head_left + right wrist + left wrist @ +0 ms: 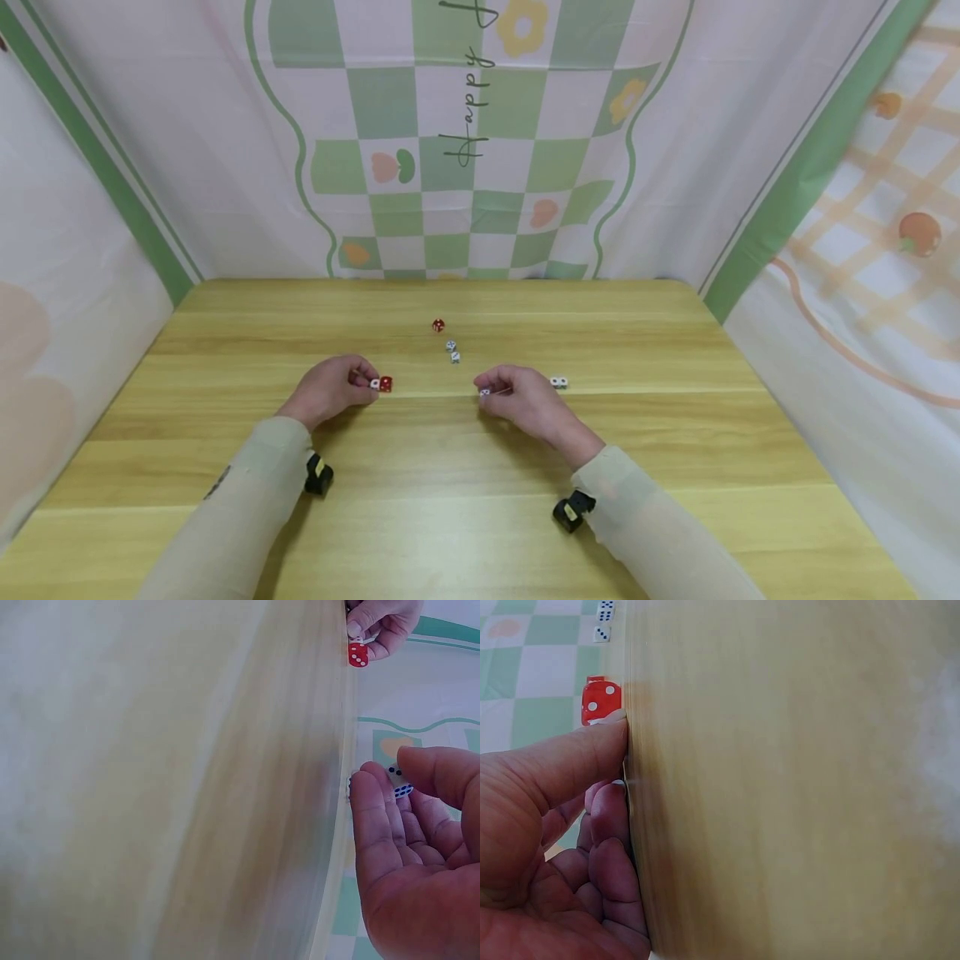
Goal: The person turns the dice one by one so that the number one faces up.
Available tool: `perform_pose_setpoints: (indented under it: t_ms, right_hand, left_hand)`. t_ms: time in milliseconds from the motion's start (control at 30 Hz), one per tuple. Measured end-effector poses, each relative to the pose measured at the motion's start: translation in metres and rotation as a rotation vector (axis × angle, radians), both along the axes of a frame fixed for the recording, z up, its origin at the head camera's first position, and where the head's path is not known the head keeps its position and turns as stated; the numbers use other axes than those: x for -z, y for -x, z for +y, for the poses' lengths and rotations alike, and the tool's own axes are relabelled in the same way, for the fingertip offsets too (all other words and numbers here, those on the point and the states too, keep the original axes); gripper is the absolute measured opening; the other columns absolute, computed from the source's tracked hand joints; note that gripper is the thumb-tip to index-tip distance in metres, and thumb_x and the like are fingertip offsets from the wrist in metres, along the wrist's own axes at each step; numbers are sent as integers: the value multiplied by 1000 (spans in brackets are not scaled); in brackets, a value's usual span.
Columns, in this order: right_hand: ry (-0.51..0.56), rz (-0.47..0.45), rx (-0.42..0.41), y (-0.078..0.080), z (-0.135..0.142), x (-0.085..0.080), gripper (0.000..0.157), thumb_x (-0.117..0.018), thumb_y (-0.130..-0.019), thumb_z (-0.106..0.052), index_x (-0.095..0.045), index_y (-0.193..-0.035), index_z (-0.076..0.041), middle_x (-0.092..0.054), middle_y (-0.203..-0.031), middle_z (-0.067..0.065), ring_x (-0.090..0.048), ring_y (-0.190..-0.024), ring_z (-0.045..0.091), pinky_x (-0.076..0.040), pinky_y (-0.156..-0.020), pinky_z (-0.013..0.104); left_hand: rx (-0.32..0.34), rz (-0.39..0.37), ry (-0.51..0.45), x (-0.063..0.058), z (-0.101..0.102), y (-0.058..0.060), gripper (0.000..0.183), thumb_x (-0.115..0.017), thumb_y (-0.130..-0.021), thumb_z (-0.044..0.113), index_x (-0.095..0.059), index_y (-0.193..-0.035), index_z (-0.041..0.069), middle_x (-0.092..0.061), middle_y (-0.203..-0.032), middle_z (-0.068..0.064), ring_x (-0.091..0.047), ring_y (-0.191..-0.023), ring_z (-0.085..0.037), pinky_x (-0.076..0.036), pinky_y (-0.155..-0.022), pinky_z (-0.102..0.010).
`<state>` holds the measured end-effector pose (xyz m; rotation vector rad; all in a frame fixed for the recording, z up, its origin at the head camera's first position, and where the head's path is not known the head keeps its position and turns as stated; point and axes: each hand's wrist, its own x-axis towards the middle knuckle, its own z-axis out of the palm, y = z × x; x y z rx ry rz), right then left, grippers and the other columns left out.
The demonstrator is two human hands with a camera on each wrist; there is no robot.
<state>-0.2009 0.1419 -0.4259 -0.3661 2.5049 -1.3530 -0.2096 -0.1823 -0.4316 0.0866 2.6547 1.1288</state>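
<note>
My left hand (330, 390) rests low at the left middle of the table, its thumb and fingers pinching a white die (374, 384). Right against that die stands a red die (386, 384) with white pips. In the left wrist view the thumb hides most of the white one, while the red die (601, 701) shows just past the thumb tip. Across from it, my right hand (527, 402) pinches another white die (484, 392) between thumb and fingers. Blue pips show on this die (403, 790) in the right wrist view.
Farther back, between the hands, lie a red die (438, 326) and two white dice, one (451, 346) just behind the other (455, 357). Two white dice (558, 382) sit side by side behind the right hand. Patterned curtains (510, 167) enclose the wooden table (450, 517).
</note>
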Motion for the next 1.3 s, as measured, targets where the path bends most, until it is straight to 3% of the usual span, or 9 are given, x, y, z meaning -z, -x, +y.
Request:
perform_pose_setpoints:
  t_ms: [533,900,1300]
  right_hand:
    - [-19,-1,-5,-1,0,0,20,-73,-97,-14,-75,-116,-10,-72,-108,2,-64,-96,17,-55,-81,31]
    - [0,-3,-16,-1,1,-1,27,-73,-95,-8,-72,-122,-7,-72,-110,4,-65,-99,17,-57,-80,31]
    - [-17,-5,-8,-2,0,-1,23,-74,-96,-14,-74,-118,-9,-71,-107,3,-62,-94,17,-55,-78,31]
  left_hand:
    - [-9,-10,-4,0,0,1,19,-78,-94,16,-70,-110,11,-68,-103,-6,-58,-91,-22,-47,-80,-34]
    - [-6,-6,-10,-2,0,-2,20,-78,-94,16,-70,-110,9,-68,-103,-6,-59,-91,-21,-47,-81,-35]
    - [-11,-5,-11,-3,1,-3,19,-79,-93,15,-70,-109,9,-68,-102,-6,-58,-91,-22,-46,-80,-34]
